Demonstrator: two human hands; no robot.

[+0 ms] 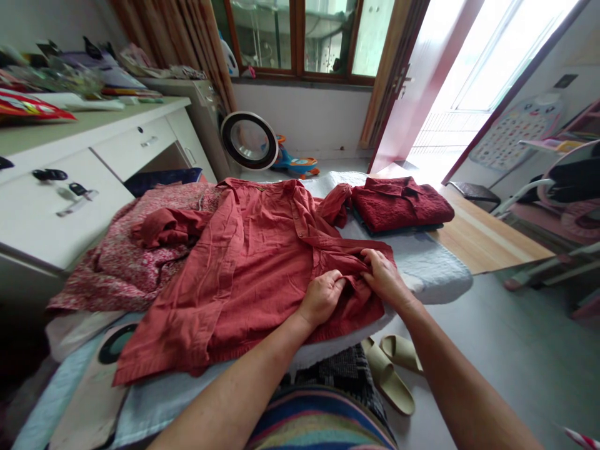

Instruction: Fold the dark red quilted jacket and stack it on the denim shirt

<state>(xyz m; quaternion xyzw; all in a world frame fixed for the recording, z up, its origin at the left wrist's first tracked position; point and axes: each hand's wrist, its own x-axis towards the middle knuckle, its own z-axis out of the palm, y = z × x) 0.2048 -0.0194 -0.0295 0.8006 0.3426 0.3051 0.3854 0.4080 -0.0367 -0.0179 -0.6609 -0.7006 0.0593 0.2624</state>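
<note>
A rust-red button shirt [267, 250] lies spread out, its front panels apart and its collar at the far side. My left hand [323, 297] is closed on the shirt's fabric near the lower right of the body. Just beyond it, my right hand [382, 275] pinches the right front panel, which is bunched between the two hands. One sleeve lies crumpled at the left; the other bends beside a folded dark red garment [398, 206] stacked on something dark blue. A pink patterned cloth [126, 256] is heaped to the left, partly under the shirt.
A pale blue cover [431, 256] lies under the clothes, beside a wooden board [492, 231]. White drawers [56, 187] with keys stand at left. Slippers [389, 381] sit on the floor, a round fan-like object [249, 141] stands at the back, and a chair [562, 206] at right.
</note>
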